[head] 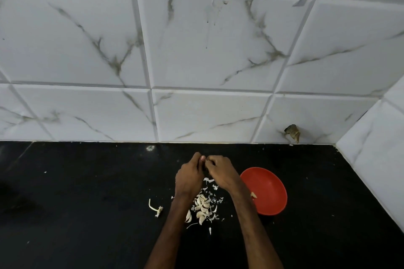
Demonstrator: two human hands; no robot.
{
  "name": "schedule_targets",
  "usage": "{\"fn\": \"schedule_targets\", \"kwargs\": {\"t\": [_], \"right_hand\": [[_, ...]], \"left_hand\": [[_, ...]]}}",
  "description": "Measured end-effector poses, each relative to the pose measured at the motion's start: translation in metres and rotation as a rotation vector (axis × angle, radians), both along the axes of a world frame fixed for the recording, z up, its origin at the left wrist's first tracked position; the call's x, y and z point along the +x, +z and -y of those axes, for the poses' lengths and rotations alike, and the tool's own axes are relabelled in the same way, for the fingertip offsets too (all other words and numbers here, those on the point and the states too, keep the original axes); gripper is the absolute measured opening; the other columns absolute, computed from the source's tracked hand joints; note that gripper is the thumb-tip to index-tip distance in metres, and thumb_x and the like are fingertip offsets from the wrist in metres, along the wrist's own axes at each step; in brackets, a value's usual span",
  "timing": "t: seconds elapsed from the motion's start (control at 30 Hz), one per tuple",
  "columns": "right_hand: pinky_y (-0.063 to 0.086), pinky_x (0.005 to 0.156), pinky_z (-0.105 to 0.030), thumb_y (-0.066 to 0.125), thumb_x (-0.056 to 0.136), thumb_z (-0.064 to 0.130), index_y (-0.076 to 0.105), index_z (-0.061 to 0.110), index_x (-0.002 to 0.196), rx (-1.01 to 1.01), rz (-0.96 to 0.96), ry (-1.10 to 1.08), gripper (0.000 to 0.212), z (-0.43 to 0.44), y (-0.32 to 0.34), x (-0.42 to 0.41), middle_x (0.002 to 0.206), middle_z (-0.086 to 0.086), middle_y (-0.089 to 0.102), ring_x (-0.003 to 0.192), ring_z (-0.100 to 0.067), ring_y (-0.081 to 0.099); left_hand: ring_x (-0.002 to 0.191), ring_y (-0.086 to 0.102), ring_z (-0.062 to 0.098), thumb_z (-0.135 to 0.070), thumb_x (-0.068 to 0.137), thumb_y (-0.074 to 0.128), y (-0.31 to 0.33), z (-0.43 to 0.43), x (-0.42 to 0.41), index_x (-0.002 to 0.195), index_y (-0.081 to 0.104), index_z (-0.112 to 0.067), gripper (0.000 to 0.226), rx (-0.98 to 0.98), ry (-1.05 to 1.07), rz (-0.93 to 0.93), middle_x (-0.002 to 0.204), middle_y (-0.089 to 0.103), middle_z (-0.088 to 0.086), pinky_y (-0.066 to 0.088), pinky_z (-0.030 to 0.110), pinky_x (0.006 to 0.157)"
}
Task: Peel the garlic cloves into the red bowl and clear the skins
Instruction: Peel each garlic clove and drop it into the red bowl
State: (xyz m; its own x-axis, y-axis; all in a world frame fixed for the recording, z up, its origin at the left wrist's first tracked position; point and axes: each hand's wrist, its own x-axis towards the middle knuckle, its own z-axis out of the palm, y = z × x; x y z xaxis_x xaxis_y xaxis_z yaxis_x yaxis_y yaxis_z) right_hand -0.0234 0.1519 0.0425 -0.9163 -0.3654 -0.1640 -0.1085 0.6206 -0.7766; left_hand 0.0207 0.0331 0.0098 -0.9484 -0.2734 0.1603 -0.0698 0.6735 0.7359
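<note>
Left hand and right hand pinch what is likely a clove, hidden between curled fingers. The red bowl sits just right of them, so flicked skins could land inside.

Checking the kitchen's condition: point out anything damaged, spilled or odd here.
A wall tile near the right corner has a broken, brownish hole just above the counter. Faint drip stains run down an upper tile. Loose garlic skins lie scattered on the counter beside the red bowl.
</note>
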Motion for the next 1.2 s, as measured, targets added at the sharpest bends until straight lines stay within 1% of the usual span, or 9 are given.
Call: {"fn": "schedule_targets", "kwargs": {"t": [0.13, 0.23, 0.43, 0.63, 0.73, 0.93, 1.03, 1.1, 1.2], "right_hand": [[0.032, 0.051, -0.024, 0.052, 0.102, 0.027, 0.051, 0.02, 0.062, -0.088, -0.014, -0.027, 0.041, 0.003, -0.01, 0.002, 0.058, 0.006, 0.048, 0.049, -0.004, 0.036], [0.028, 0.047, -0.02, 0.054, 0.101, 0.027, 0.046, 0.023, 0.055, -0.14, -0.034, -0.081, 0.047, 0.01, -0.018, 0.006, 0.049, 0.009, 0.042, 0.045, -0.004, 0.033], [0.029, 0.048, -0.02, 0.056, 0.1, 0.03, 0.047, 0.018, 0.055, -0.17, 0.01, -0.126, 0.048, 0.015, -0.026, 0.009, 0.05, 0.007, 0.041, 0.044, -0.004, 0.033], [0.03, 0.048, -0.02, 0.056, 0.097, 0.029, 0.048, 0.022, 0.053, -0.237, 0.099, -0.163, 0.045, 0.013, -0.024, 0.013, 0.046, 0.011, 0.04, 0.043, -0.002, 0.032], [0.032, 0.051, -0.023, 0.053, 0.095, 0.023, 0.049, 0.023, 0.053, -0.253, 0.116, -0.162, 0.043, 0.014, -0.024, 0.012, 0.045, 0.012, 0.043, 0.043, -0.001, 0.035], [0.036, 0.052, -0.014, 0.052, 0.098, 0.021, 0.056, 0.023, 0.062, -0.297, 0.081, -0.079, 0.036, 0.009, -0.018, 0.01, 0.053, 0.013, 0.053, 0.049, 0.002, 0.044], [0.038, 0.057, -0.02, 0.049, 0.097, 0.019, 0.058, 0.022, 0.064, -0.318, 0.09, -0.052, 0.035, 0.006, -0.013, 0.008, 0.063, 0.005, 0.057, 0.055, -0.004, 0.045], [0.039, 0.06, -0.024, 0.047, 0.099, 0.02, 0.058, 0.02, 0.066, -0.318, 0.094, -0.046, 0.034, 0.006, -0.011, 0.007, 0.068, -0.003, 0.057, 0.058, -0.008, 0.046], [0.039, 0.057, -0.02, 0.045, 0.1, 0.022, 0.06, 0.018, 0.068, -0.324, 0.112, -0.051, 0.035, 0.005, -0.01, 0.006, 0.064, 0.0, 0.056, 0.056, -0.005, 0.046]], "left_hand": [[0.058, 0.058, 0.014, -0.039, 0.108, 0.036, -0.006, 0.002, 0.0, 0.087, 0.049, -0.02, 0.031, 0.083, -0.006, 0.021, 0.065, 0.058, -0.004, 0.039, 0.03, 0.054], [0.051, 0.051, 0.008, -0.036, 0.108, 0.038, -0.01, 0.002, 0.001, 0.082, 0.049, -0.022, 0.031, 0.119, -0.007, 0.025, 0.062, 0.056, -0.005, 0.038, 0.028, 0.051], [0.051, 0.046, 0.001, -0.028, 0.107, 0.043, -0.016, 0.006, 0.002, 0.075, 0.051, -0.027, 0.033, 0.292, -0.028, 0.053, 0.063, 0.054, -0.007, 0.035, 0.016, 0.049], [0.061, 0.047, 0.006, -0.024, 0.108, 0.041, -0.013, 0.01, 0.004, 0.082, 0.059, -0.011, 0.034, 0.48, -0.088, 0.097, 0.069, 0.056, -0.002, 0.04, 0.024, 0.059], [0.06, 0.045, 0.006, -0.023, 0.109, 0.041, -0.009, 0.008, 0.005, 0.076, 0.057, -0.012, 0.038, 0.564, -0.089, 0.099, 0.065, 0.052, -0.004, 0.039, 0.02, 0.058], [0.062, 0.047, 0.008, -0.023, 0.109, 0.038, -0.007, 0.011, 0.003, 0.08, 0.057, -0.01, 0.037, 0.657, -0.121, 0.063, 0.066, 0.053, -0.004, 0.042, 0.028, 0.062], [0.072, 0.059, 0.024, -0.032, 0.109, 0.037, -0.006, 0.013, 0.001, 0.082, 0.06, -0.008, 0.043, 0.601, -0.126, 0.074, 0.076, 0.063, 0.016, 0.05, 0.048, 0.074], [0.079, 0.064, 0.036, -0.036, 0.109, 0.038, -0.008, 0.015, -0.001, 0.083, 0.061, -0.007, 0.045, 0.584, -0.124, 0.073, 0.082, 0.067, 0.02, 0.051, 0.054, 0.081], [0.074, 0.066, 0.028, -0.035, 0.109, 0.039, -0.005, 0.013, -0.001, 0.079, 0.061, -0.01, 0.044, 0.598, -0.129, 0.037, 0.075, 0.069, 0.013, 0.053, 0.051, 0.078]]}}
